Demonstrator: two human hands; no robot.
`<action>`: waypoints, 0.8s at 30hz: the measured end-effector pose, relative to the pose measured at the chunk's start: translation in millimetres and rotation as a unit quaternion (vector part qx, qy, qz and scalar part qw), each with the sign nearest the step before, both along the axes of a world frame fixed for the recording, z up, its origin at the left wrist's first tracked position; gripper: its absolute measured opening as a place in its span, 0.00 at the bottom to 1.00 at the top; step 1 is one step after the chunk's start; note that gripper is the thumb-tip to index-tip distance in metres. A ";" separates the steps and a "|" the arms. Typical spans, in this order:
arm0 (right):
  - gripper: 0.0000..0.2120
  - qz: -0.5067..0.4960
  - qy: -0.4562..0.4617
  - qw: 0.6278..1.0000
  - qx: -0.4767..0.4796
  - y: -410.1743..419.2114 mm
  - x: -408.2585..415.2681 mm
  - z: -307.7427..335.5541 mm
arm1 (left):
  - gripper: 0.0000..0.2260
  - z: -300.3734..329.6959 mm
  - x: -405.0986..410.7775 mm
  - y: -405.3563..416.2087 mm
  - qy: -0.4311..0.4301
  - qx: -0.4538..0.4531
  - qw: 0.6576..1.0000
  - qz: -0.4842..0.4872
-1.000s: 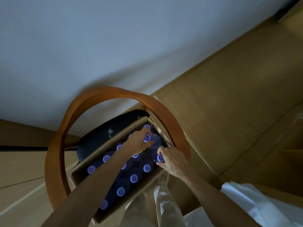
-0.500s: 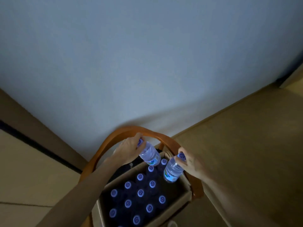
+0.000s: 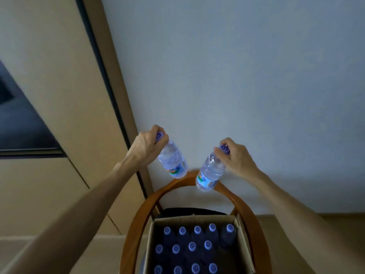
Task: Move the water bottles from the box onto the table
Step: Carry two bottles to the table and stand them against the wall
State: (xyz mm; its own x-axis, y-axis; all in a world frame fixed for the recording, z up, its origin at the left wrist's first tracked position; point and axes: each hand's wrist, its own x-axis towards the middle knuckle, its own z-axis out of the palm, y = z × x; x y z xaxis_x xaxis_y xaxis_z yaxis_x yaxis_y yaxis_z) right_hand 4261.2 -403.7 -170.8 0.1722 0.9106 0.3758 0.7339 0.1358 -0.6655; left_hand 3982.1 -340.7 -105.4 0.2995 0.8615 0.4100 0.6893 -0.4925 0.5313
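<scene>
— Both bottles have come up well clear of the box since half a second ago, haven't they?

— Yes. On the left, the left hand [image 3: 145, 149] keeps its grip closed round the purple cap of the left bottle [image 3: 173, 162], which hangs tilted in the air in front of the wall [image 3: 237, 76].

— Any writing?

— Each cap bears a white swirl mark; the coloured labels near the bottle bases are too blurred to read.

— And to the right?

— The right hand [image 3: 238, 158] grips the right bottle [image 3: 209, 175] by its cap, base low over the curved wooden chair back [image 3: 246, 212].

— The container?

— The cardboard box [image 3: 153, 230] sits below on the chair, open, holding upright capped bottles [image 3: 194, 246] in rows, with a gap along its right wall behind the far right bottle.
</scene>
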 end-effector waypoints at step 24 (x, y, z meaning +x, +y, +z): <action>0.11 0.380 0.011 0.911 0.159 46.3 -475.9 189.5 | 0.05 155.8 -406.5 -203.0 -0.007 0.169 0.921 0.352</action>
